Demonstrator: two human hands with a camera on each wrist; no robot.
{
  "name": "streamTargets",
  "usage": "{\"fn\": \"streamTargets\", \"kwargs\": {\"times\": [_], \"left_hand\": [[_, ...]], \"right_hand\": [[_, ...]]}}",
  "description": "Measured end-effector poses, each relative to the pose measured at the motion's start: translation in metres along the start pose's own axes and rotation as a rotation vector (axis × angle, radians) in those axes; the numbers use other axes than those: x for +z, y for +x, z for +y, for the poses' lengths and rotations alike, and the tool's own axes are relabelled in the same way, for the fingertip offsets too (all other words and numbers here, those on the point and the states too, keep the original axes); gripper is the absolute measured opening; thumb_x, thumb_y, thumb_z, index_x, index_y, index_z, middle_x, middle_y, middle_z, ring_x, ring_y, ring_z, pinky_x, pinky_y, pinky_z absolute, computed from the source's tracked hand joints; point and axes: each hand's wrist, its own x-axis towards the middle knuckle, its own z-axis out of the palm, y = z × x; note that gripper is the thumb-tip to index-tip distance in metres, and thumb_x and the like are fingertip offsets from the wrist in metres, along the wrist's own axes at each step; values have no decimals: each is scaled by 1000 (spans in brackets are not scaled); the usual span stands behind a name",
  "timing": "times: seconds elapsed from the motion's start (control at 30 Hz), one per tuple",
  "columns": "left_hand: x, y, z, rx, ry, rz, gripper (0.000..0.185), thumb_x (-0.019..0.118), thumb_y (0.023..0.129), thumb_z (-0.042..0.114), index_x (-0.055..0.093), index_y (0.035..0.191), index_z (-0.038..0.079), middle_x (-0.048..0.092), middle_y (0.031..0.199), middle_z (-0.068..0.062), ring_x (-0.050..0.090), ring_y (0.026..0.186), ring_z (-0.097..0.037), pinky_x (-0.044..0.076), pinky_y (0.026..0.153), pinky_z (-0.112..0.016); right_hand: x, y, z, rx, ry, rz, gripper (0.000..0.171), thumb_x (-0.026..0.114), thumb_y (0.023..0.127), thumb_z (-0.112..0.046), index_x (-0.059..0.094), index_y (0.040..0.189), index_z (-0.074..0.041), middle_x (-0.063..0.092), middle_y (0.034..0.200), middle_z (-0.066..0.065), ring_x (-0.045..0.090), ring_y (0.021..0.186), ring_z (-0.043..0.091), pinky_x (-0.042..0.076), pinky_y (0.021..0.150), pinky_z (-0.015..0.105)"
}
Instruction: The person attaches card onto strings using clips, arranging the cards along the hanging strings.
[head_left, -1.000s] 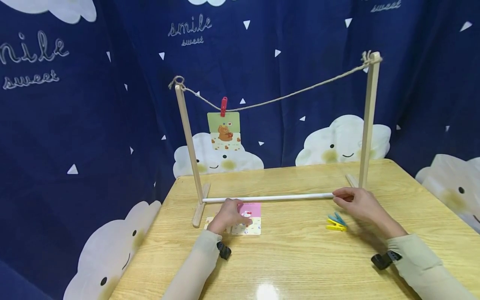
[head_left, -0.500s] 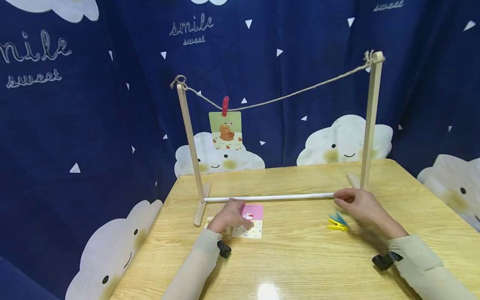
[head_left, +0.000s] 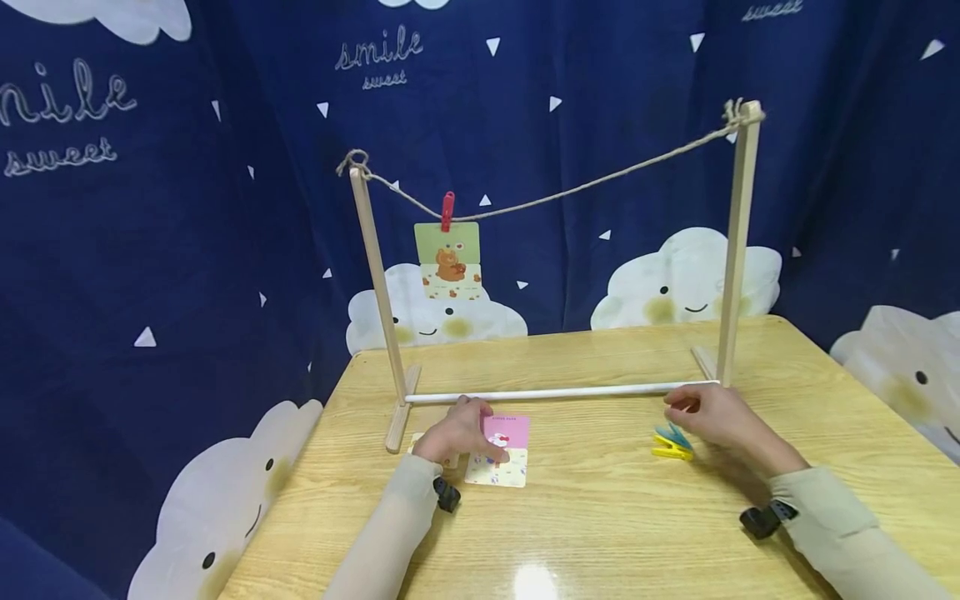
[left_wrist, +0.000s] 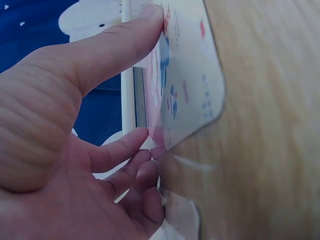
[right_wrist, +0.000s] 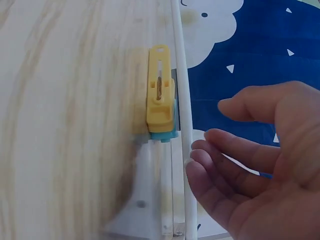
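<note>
Partly hidden: a second card (head_left: 417, 443) under the left hand (head_left: 457, 433); the blue clothespin (head_left: 678, 436) lies beneath the yellow clothespin (head_left: 670, 452). The left hand presses the pink card (head_left: 504, 454) flat on the table (head_left: 600, 517), thumb and fingertips on its near-left edge, fingers lightly curled. The right hand (head_left: 716, 417) hovers with fingers loosely spread, holding nothing, just right of the clothespins and near the white rod (head_left: 555, 392). Far left, a red clothespin (head_left: 447, 210) holds a green card (head_left: 448, 261) on the string (head_left: 600, 179). Bare tabletop lies nearer the viewer.
</note>
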Motion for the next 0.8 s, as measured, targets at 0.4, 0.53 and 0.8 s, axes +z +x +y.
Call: {"fn": "streamTargets", "kwargs": {"times": [0.4, 0.53, 0.8], "left_hand": [[0, -1, 0, -18, -40, 13, 86, 101, 65, 33, 54, 129, -1, 49, 120, -14, 46, 103, -25, 48, 90, -43], [0, 0, -1, -26, -76, 36, 82, 100, 67, 27, 54, 129, -1, 49, 119, -14, 49, 99, -25, 47, 92, -41], [-1, -2, -1, -53, -178, 53, 69, 95, 74, 16, 54, 127, 0, 47, 127, -17, 51, 97, -26, 47, 88, -39]], "right_hand": [[10, 0, 8, 0, -19, -73, 25, 81, 89, -27, 77, 102, -6, 71, 85, -3, 61, 77, 10, 50, 68, 29], [11, -1, 9, 12, -16, -85, 21, 81, 89, -28, 77, 97, -10, 70, 82, -4, 59, 74, 11, 48, 66, 29], [15, 0, 15, -5, -49, -73, 25, 83, 86, -35, 78, 96, -13, 65, 79, -8, 56, 72, 7, 48, 67, 28]]}}
